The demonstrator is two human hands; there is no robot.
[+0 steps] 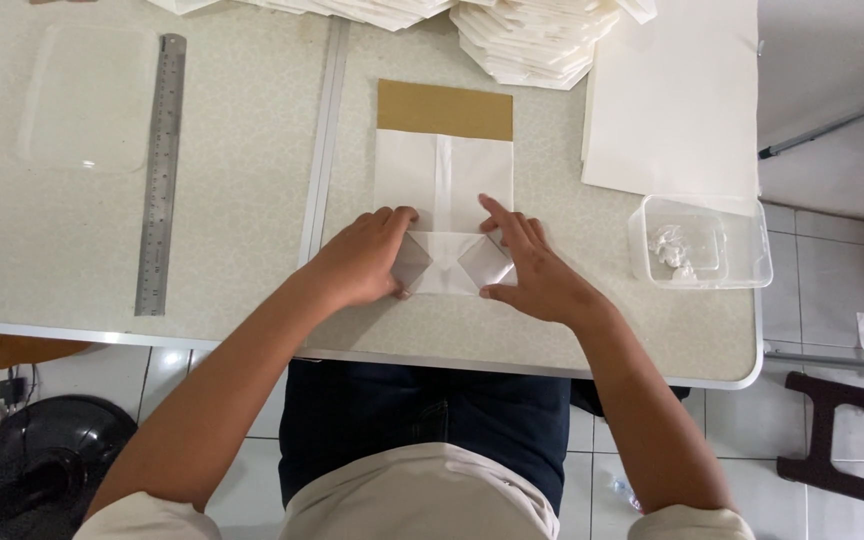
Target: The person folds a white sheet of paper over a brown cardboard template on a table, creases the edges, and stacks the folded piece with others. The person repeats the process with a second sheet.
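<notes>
Pale speckled surface (232, 180) with a white rim, over a white tiled floor (822, 330); dark stool (852, 440) at the right, black fan (42, 460) at the lower left. At the near middle, one white paper bag (442, 165) lying flat, long axis running away from the body, brown band at the far end, folded bottom with two diamond-shaped flaps at the near end. Left hand (362, 262) curled, fingertips pressed down on the left flap. Right hand (532, 270) half spread, forefinger stretched toward the centre seam, thumb pinching the right flap's near edge. One steel ruler (160, 175) to the left, lying parallel to the bag, well apart from it. One clear lid (87, 95) beyond the ruler. One clear tub (700, 242) holding white paste near the right hand. One sheaf of white sheets (672, 100) at the far right, heaps of folded white bags (532, 40) along the far edge, number impossible to tell. Two bare forearms, dark trousers and a pale shirt below.
</notes>
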